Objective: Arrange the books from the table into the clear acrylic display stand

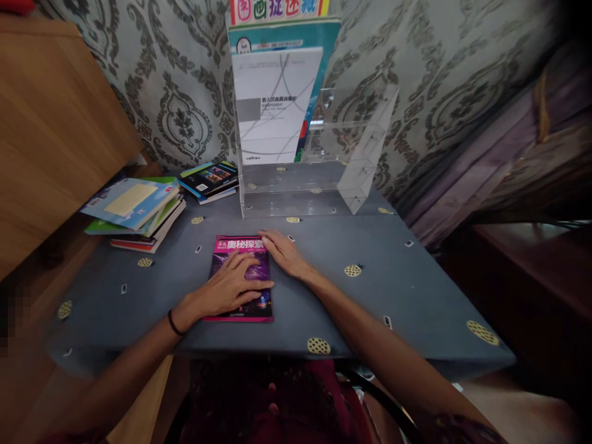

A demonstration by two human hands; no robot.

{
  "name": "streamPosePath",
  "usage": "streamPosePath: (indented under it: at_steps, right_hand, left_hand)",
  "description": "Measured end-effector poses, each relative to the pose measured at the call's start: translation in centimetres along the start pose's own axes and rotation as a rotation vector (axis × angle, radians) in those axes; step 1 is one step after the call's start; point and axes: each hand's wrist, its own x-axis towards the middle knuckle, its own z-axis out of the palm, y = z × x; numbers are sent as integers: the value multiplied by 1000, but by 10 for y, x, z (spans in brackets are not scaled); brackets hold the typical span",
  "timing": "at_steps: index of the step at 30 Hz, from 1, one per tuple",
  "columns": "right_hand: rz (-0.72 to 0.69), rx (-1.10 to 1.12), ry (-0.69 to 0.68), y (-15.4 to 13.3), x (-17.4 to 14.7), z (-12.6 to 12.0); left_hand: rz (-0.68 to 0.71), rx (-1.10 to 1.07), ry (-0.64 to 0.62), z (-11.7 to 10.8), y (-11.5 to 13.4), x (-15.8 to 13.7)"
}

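A dark purple book (266, 303) with pink borders and large white Chinese characters lies flat on the table, its cover facing up. My left hand (234, 283) rests palm down across the middle of that cover, fingers spread. At the book's upper right corner, my right hand (283, 251) lies on its side with the fingers stretched out, the fingertips touching the corner. Its lower fingers are partly hidden, and no part of the book looks lifted.
A blue-grey tablecloth (383, 290) with pineapple prints covers the table. Behind the book stands a clear acrylic rack (363, 157) holding a white booklet (277, 105) and larger books. At the left are a book stack (134, 206), more books (210, 179) and a wooden cabinet (55, 123).
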Motion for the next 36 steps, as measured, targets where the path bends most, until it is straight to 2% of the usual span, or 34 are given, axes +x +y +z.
streamPosePath:
  at_steps: [6,10,16,23,25,28,33,36]
  right_hand:
    - [-32,-130,-103,-7,-1,2]
    - [-45,-303,-170,-14,-4,1]
    - [-65,-522,-169,-31,-18,-4]
    - [-91,-655,-98,-54,-63,1]
    - [-108,-661,-65,-58,-74,3]
    - [-126,-665,-42,-59,-82,6]
    - [-154,-682,-31,-54,-83,7]
    - [-166,-682,-21,-53,-83,7]
  left_hand:
    - [7,-19,-54,-6,25,-15]
    - [-31,-56,-35,-13,34,-19]
    - [-95,-86,45,-21,24,-46]
    - [-284,-95,147,-24,11,-87]
    - [-326,-84,180,-26,13,-84]
    - [-378,-33,188,-24,20,-62]
    - [-425,97,67,-2,21,-8]
    - [-473,135,48,12,11,7]
